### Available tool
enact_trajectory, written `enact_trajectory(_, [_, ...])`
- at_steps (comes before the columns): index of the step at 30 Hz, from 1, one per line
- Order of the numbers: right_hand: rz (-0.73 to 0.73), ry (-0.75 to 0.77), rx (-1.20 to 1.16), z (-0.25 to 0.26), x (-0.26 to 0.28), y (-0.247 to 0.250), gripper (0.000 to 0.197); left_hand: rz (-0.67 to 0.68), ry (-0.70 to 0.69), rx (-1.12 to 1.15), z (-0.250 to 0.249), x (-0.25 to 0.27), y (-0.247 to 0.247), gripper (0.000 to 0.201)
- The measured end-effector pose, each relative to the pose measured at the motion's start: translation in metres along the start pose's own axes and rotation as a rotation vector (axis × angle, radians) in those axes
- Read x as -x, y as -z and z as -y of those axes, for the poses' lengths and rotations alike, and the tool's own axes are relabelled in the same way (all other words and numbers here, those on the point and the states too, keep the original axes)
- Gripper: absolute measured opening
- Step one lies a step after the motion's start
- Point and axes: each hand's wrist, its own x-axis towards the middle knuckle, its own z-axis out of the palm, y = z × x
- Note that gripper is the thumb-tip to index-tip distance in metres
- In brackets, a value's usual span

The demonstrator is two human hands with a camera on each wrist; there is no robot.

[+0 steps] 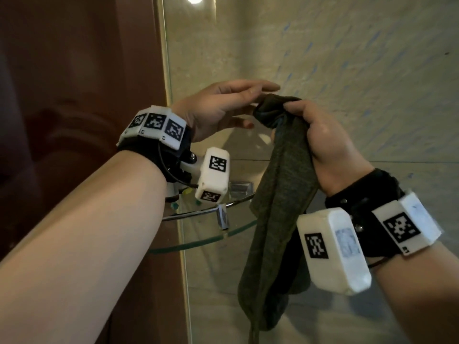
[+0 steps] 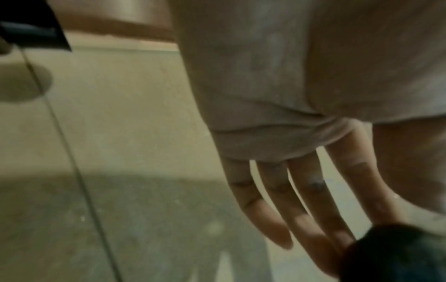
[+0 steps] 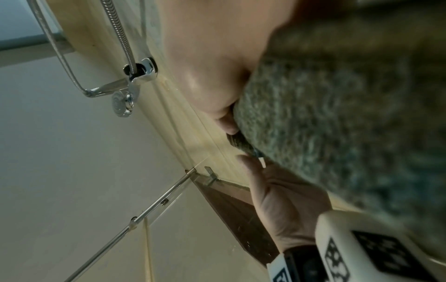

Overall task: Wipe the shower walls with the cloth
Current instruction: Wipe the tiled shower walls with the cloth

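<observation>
Bare forearms, instrumented wrists

Black wrist straps carry white boxes printed with black-and-white square markers; a thin black cable loops at the left.

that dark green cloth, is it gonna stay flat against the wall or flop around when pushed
Likely floppy: the dark green knitted cloth hangs limp from the right hand, bunched at the top. It probably folds under a push unless spread by a flat palm. Its fuzzy weave, seen in the right wrist view, suggests it grips rather than slides.
</observation>
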Motion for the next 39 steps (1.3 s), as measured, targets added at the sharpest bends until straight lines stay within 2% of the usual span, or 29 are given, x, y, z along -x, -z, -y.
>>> enact_trajectory(5, [0.052, -0.015, -0.028, -0.003, 0.001, -0.002, 0.039, -0.009, -0.029, -0.042, 0.001, -0.002, 0.002, 0.022])
enact_trajectory(9, [0.099, -0.002, 0.022, -0.006, 0.002, 0.006, 0.037, -0.022, -0.074, -0.014, 0.002, -0.003, 0.003, 0.020])
enact_trajectory(11, [0.068, -0.001, 0.155, -0.006, 0.003, 0.010, 0.033, -0.049, -0.085, 0.019, 0.001, -0.002, 0.001, 0.025])
enact_trajectory(14, [-0.069, 0.073, 0.219, -0.003, 0.002, 0.015, 0.025, -0.023, -0.072, 0.037, -0.001, -0.001, -0.004, 0.014])
enact_trajectory(16, [-0.070, 0.108, 0.147, -0.002, 0.003, 0.019, 0.026, -0.017, -0.034, 0.041, -0.003, 0.000, -0.007, 0.017])
enact_trajectory(22, [0.076, 0.094, -0.134, 0.000, 0.015, 0.021, 0.034, 0.024, 0.011, 0.028, -0.004, 0.002, -0.007, 0.012])
enact_trajectory(27, [0.128, 0.039, -0.335, -0.004, 0.024, 0.017, 0.037, 0.074, 0.061, 0.015, -0.004, 0.002, -0.009, 0.004])
enact_trajectory(30, [0.149, -0.020, -0.477, -0.006, 0.030, 0.019, 0.040, 0.139, 0.116, -0.030, -0.003, 0.003, -0.006, 0.011])
enact_trajectory(34, [0.063, 0.081, -0.485, -0.008, 0.038, 0.024, 0.037, 0.037, 0.139, -0.079, -0.003, 0.001, -0.006, 0.016])
enact_trajectory(37, [0.028, 0.224, -0.388, -0.013, 0.042, 0.026, 0.058, -0.020, 0.141, -0.099, -0.003, 0.000, -0.007, 0.017])
enact_trajectory(39, [0.060, 0.280, -0.319, -0.015, 0.045, 0.028, 0.058, -0.101, 0.132, -0.128, -0.003, -0.001, -0.009, 0.005])
